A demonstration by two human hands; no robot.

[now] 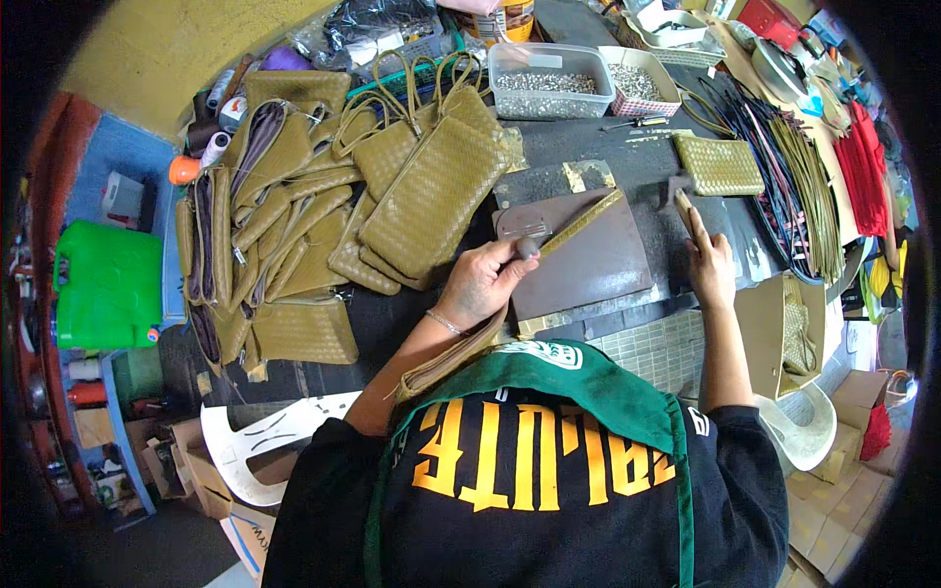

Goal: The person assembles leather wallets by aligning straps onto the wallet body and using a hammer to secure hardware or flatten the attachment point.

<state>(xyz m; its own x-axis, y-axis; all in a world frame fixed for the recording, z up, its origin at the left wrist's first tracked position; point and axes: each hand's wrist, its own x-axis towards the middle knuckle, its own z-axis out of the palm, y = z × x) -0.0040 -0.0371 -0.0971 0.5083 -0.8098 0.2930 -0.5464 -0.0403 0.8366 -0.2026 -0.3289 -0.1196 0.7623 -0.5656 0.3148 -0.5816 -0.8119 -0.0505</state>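
My left hand (480, 284) is closed around a short tool with a dark rounded end (526, 247), perhaps a punch; its lower part is hidden by my fingers. An olive strap (583, 221) runs from beside that hand across a brown board (598, 260). Below the left wrist, an olive pouch (456, 361) with a zipped edge rests against my green apron (627, 402). My right hand (714, 265) grips a hammer (679, 188), its head raised over the table to the right of the board, with one finger stretched along the handle.
Olive woven pouches (431, 196) are heaped at the left. Behind the board stand a clear tub (549, 103) and a checked basket (642, 93) of small metal pieces. Another woven pouch (720, 165) and bundled straps (804, 186) lie right. A green jerrycan (103, 284) stands far left.
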